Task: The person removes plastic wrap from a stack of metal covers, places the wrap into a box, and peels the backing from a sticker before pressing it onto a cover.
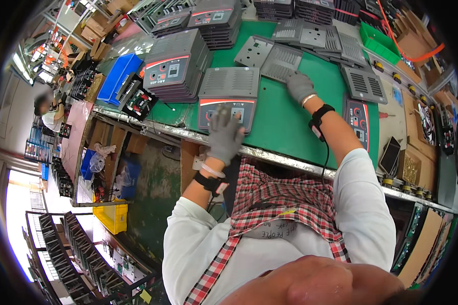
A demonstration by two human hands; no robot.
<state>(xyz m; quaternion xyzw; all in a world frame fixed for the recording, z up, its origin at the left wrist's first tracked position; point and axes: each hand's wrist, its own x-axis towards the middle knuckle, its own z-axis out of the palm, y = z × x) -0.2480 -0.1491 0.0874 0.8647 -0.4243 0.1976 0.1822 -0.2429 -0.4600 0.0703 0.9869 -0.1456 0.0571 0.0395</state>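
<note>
My left hand [225, 136], in a grey glove, lies with spread fingers over the red-and-black front label of a grey metal casing cover [230, 84]. That bent cover stands at the near edge of the green table mat, its slotted face beyond the label. My right hand [301, 87], gloved the same way, has its fingers bent at the near right corner of a slotted grey metal panel [281, 62]; its thumb is hard to make out. This panel joins a lighter face with punched holes and leans among other panels. Black straps circle both wrists.
Left of the cover rises a stack of labelled covers [173, 66], beside a blue bin [119, 76] and a circuit assembly [139, 101]. Loose slotted panels [364, 84] spread at the right. A green tray [380, 41], a screwdriver [385, 115] and a dark handheld device [390, 155] lie further right.
</note>
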